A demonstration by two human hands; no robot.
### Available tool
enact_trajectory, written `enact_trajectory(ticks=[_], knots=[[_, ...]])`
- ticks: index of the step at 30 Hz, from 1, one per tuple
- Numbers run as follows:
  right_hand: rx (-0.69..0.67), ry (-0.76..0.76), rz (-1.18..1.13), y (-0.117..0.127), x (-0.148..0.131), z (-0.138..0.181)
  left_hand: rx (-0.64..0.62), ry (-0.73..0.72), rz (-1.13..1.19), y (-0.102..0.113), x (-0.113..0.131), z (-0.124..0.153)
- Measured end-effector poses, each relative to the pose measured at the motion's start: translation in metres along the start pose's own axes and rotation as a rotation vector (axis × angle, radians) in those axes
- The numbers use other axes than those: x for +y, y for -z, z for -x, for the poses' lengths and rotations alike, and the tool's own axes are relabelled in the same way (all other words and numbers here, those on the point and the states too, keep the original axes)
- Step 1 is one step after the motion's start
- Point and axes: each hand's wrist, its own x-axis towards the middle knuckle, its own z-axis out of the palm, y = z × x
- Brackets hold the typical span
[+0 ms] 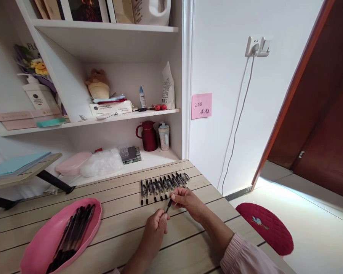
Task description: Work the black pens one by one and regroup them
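Observation:
My left hand (pixel 156 228) and my right hand (pixel 188 200) are both closed on one black pen (pixel 169 206), the left at its lower end, the right pinching its upper end. They hover over a light wooden slatted desk (pixel 122 232). Just beyond my right hand lies a row of several black pens (pixel 162 185), side by side on the desk. A pink oval tray (pixel 42 243) at the near left holds a heap of several more black pens (pixel 72 234).
White shelves (pixel 108 114) behind the desk carry a red jug (pixel 147 136), a cup, a plush toy, bottles and a pink case (pixel 72 163). A pink sticky note (pixel 201 105) hangs on the wall. A red stool cushion (pixel 264 227) sits at the right.

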Motion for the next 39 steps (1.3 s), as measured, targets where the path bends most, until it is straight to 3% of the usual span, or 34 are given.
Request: enact_trajectory(ticks=[3, 6, 10, 15, 23, 28, 30, 32, 35, 39], knots=[[0.153, 0.029, 0.341, 0.018, -0.011, -0.017, -0.012, 0.033, 0.062, 0.000, -0.004, -0.001], [0.518, -0.043, 1.017, 0.047, -0.023, -0.044, -0.023, 0.062, 0.108, -0.001, -0.006, -0.002], [0.592, -0.122, 1.175, 0.076, -0.026, -0.077, -0.036, 0.089, 0.133, 0.000, -0.005, -0.003], [0.576, -0.181, 1.226, 0.085, -0.012, -0.091, -0.014, 0.086, 0.140, -0.001, -0.003, -0.005], [0.618, -0.176, 1.004, 0.099, -0.012, -0.061, -0.036, 0.086, 0.140, 0.000, -0.007, -0.004], [0.487, -0.038, 0.659, 0.056, -0.015, -0.032, -0.047, 0.071, 0.115, 0.001, -0.007, -0.003], [0.368, 0.101, 0.228, 0.033, -0.014, -0.021, -0.039, 0.061, 0.106, 0.001, -0.006, -0.003], [0.327, 0.181, -0.009, 0.014, -0.013, -0.012, -0.029, 0.058, 0.094, 0.000, -0.005, -0.002], [0.337, 0.241, -0.108, -0.002, -0.012, -0.005, -0.022, 0.049, 0.080, 0.000, -0.003, -0.001], [0.307, 0.228, -0.058, -0.004, -0.012, -0.003, -0.018, 0.049, 0.074, 0.000, -0.001, -0.001]])
